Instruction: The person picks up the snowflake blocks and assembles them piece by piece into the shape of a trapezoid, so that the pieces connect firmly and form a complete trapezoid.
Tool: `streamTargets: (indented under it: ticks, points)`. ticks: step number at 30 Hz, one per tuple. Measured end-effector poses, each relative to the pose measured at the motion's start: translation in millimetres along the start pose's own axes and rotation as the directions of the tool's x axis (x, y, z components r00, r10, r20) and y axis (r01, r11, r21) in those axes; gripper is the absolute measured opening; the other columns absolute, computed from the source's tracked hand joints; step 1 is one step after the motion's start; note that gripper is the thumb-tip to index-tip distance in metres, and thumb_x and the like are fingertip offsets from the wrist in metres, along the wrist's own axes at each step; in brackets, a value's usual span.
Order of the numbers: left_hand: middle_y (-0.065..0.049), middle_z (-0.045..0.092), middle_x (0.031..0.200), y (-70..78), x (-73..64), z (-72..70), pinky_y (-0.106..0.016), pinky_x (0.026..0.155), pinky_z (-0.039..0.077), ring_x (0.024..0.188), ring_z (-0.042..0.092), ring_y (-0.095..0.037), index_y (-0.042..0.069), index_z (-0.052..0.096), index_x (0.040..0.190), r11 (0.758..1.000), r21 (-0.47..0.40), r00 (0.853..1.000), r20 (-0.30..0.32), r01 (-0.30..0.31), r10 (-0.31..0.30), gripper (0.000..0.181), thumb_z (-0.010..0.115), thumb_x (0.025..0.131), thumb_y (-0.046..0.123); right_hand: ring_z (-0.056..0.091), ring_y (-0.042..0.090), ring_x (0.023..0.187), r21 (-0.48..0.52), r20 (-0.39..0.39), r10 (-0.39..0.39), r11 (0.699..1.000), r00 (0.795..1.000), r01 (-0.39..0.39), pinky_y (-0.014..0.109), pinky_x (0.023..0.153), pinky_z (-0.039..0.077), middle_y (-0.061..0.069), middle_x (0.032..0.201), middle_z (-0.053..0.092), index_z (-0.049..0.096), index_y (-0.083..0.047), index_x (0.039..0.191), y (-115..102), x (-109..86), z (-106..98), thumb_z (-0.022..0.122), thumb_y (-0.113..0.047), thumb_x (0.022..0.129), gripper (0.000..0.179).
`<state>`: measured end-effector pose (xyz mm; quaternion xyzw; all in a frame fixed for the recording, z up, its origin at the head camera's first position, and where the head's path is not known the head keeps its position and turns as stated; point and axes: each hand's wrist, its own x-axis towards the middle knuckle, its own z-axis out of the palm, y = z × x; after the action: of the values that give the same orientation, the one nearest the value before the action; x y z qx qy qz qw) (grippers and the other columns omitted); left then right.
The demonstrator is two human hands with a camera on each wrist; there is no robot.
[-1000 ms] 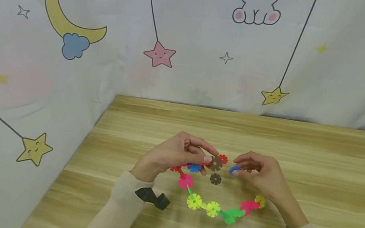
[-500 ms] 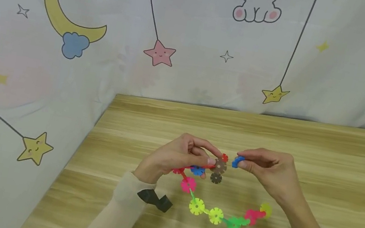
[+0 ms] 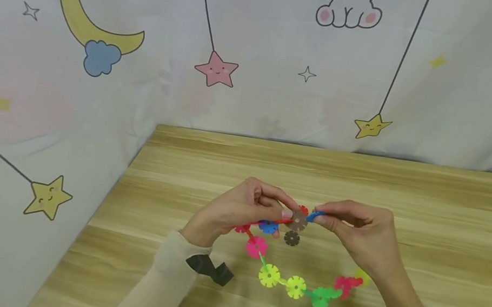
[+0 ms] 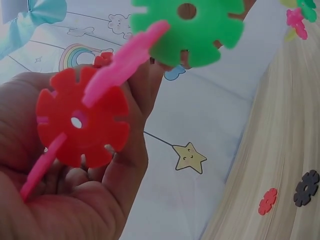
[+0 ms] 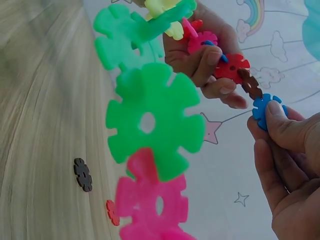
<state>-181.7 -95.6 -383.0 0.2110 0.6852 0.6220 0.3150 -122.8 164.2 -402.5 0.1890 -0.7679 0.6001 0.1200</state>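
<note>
My left hand (image 3: 236,207) holds one end of a chain of notched, flower-shaped plastic discs, gripping it by a red disc (image 5: 232,68). A brown disc (image 3: 298,220) sticks out past those fingertips at the chain's end. Between thumb and finger, my right hand (image 3: 363,229) pinches a blue disc (image 5: 261,111), its edge meeting the brown disc's edge; how deep the notches engage cannot be told. From the left hand the chain hangs in a curve through pink (image 3: 256,247), yellow (image 3: 269,275) and green discs (image 3: 321,298), up to a yellow one (image 3: 362,276) under the right wrist.
Two loose discs lie on the wooden table (image 3: 205,160) beyond the chain: a dark one (image 3: 292,238) and a red one (image 4: 268,201). Behind the table hangs a white curtain (image 3: 255,100) printed with stars and a moon.
My right hand has lifted the blue disc and brought it left against the brown disc. The chain's hanging part has shifted slightly right. The left hand holds nearly the same place.
</note>
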Motion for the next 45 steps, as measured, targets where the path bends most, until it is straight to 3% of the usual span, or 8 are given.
streamTargets:
  ticks: [12,15,21,25,27,34,40,45]
  points:
    - [-0.002,0.084,0.093,2.4,0.5,9.7,-0.025,0.078,0.062,0.084,0.079,-0.011,0.0,0.081,0.111,0.999,0.016,0.994,-0.102,0.027,-0.026,0.016,0.076,0.1,0.011,0.08,0.003,0.085,0.064,-0.036,-0.192,0.979,0.981,0.194,0.02,0.081,0.064,-0.008,0.091,0.083,0.083,0.001,0.092,4.7,-1.4,10.1,0.081,0.021,0.081,0.023]
    - [-0.001,0.084,0.093,2.4,0.3,10.3,-0.025,0.077,0.061,0.084,0.078,-0.011,0.001,0.081,0.111,1.0,0.018,0.995,-0.097,0.024,-0.022,0.016,0.076,0.1,0.011,0.08,0.003,0.086,0.062,-0.02,-0.189,0.98,0.982,0.19,0.019,0.081,0.063,-0.008,0.092,0.083,0.083,0.001,0.093,5.6,-0.8,8.6,0.081,0.019,0.082,0.021]
    - [-0.004,0.084,0.095,1.1,0.1,9.1,-0.026,0.075,0.06,0.084,0.078,-0.016,0.004,0.08,0.114,1.0,0.02,0.996,-0.086,0.015,-0.014,0.018,0.076,0.1,0.016,0.079,0.003,0.092,0.048,0.017,-0.099,0.994,0.995,0.098,0.018,0.082,0.063,-0.011,0.099,0.083,0.081,0.003,0.102,6.0,-1.7,1.5,0.079,0.016,0.086,0.021]
    - [-0.001,0.083,0.091,1.2,-0.6,8.5,-0.026,0.075,0.058,0.083,0.075,-0.016,0.005,0.08,0.114,0.999,0.031,0.997,-0.079,0.011,-0.009,0.018,0.076,0.101,0.017,0.079,0.004,0.093,0.048,0.005,-0.097,0.994,0.995,0.097,0.016,0.08,0.062,-0.01,0.101,0.082,0.078,0.006,0.106,6.7,-2.9,0.7,0.079,0.015,0.088,0.02]
    - [0.0,0.083,0.09,1.6,-0.6,7.8,-0.026,0.074,0.057,0.082,0.075,-0.013,0.006,0.08,0.115,0.999,0.047,0.998,-0.061,0.009,-0.006,0.018,0.075,0.101,0.018,0.079,0.004,0.091,0.033,-0.005,-0.098,0.995,0.995,0.098,0.016,0.078,0.061,-0.008,0.098,0.082,0.079,0.004,0.104,6.4,-3.3,1.4,0.079,0.015,0.087,0.02]
    - [-0.024,0.081,0.112,4.0,-4.3,-2.4,-0.035,0.088,0.065,0.086,0.082,-0.025,0.006,0.073,0.131,0.998,0.058,0.995,0.101,-0.005,-0.001,0.027,0.069,0.106,0.013,0.077,0.004,0.08,-0.079,0.013,-0.067,0.995,0.998,0.068,0.019,0.07,0.059,0.002,0.088,0.082,0.082,-0.011,0.093,2.9,-2.8,2.9,0.086,0.006,0.085,0.019]
    - [-0.017,0.083,0.113,8.2,-8.7,-5.8,-0.031,0.096,0.061,0.109,0.081,-0.025,0.016,0.064,0.145,0.992,0.13,0.982,0.187,0.004,-0.029,0.038,0.067,0.107,0.016,0.076,0.007,0.072,-0.068,0.056,-0.009,0.998,0.998,0.013,0.022,0.062,0.056,-0.001,0.082,0.079,0.077,-0.01,0.095,0.9,-3.0,3.9,0.085,0.005,0.086,0.019]
    - [-0.012,0.084,0.104,3.8,-2.4,2.3,-0.039,0.101,0.062,0.102,0.081,-0.02,0.016,0.058,0.15,0.998,0.046,0.981,0.192,0.03,-0.038,0.043,0.065,0.109,0.016,0.073,0.01,0.068,-0.03,0.101,0.017,0.999,0.995,-0.014,0.026,0.056,0.05,-0.002,0.078,0.076,0.074,-0.01,0.097,0.7,-4.4,7.5,0.083,0.007,0.088,0.021]
